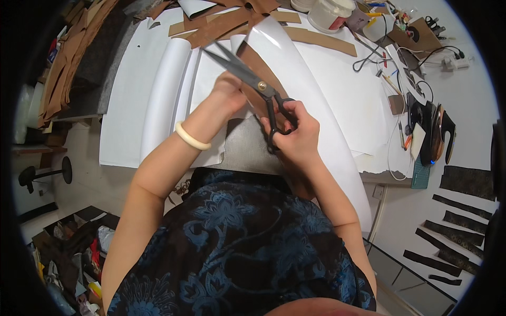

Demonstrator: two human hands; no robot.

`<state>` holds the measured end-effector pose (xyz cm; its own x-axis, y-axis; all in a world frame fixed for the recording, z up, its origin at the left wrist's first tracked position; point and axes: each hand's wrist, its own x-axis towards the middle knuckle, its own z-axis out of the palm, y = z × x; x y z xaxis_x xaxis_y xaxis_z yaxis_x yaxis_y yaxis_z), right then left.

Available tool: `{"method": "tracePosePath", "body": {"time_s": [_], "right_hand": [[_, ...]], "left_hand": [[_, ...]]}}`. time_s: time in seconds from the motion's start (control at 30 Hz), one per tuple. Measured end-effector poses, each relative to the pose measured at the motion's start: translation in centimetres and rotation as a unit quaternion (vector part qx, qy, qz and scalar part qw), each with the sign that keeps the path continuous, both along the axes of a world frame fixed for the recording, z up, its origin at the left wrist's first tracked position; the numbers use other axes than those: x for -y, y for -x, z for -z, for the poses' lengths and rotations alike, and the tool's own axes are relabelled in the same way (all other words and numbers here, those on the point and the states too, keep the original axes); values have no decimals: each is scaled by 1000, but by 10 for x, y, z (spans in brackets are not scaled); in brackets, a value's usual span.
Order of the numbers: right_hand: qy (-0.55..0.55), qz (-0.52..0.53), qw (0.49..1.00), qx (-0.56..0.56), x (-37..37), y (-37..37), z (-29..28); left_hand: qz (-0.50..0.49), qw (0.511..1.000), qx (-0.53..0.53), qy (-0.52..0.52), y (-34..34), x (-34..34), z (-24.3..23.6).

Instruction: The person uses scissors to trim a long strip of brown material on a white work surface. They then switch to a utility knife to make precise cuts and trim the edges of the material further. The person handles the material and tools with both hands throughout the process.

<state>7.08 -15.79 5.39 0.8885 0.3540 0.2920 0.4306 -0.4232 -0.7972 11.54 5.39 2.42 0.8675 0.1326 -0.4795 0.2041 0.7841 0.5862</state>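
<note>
My right hand (301, 131) is wrapped round the black handles of a pair of large scissors (243, 72). Their dark blades point up and to the left, slightly apart at the tips, with a brass-coloured pivot between them. Under the scissors runs a long brown leather piece (262, 67), reaching down toward my lap. My left hand (229, 92) is closed at the left edge of this leather, just below the blades; its fingertips are partly hidden. A cream bangle (192, 136) sits on my left forearm. White sheet material (321, 116) curves alongside the leather on the right.
A rolled white sheet (166, 95) lies left of my hands on the worktable. Brown leather strips (221, 26) and a white tub (330, 15) are at the back. Cables, pens and an iron (436, 134) crowd the right side. A scrap-filled box (74, 253) stands lower left.
</note>
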Motion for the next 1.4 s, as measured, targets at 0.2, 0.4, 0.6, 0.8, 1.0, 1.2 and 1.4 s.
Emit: {"method": "tracePosePath", "body": {"time_s": [0.2, 0.4, 0.6, 0.8, 1.0, 1.2, 1.4], "right_hand": [[-186, -48, 936, -296, 47, -11, 15], [-243, -74, 884, -393, 85, -15, 17], [-233, -72, 884, -398, 121, -8, 13], [-189, -50, 885, -423, 149, 10, -1], [-167, -66, 881, -438, 164, 12, -10], [-138, -63, 877, -456, 167, 5, -27], [-96, -65, 880, -462, 181, 2, -35]], "left_hand": [[2, 996, 5, 88, -4, -38, 0], [-14, 991, 56, 123, -11, -53, 14], [22, 993, 80, 78, -6, -30, 15], [140, 911, 263, 287, 0, -44, 36], [169, 888, 304, 302, 3, -45, 27], [173, 886, 309, 300, 7, -48, 26], [164, 892, 307, 289, 9, -52, 27]]}}
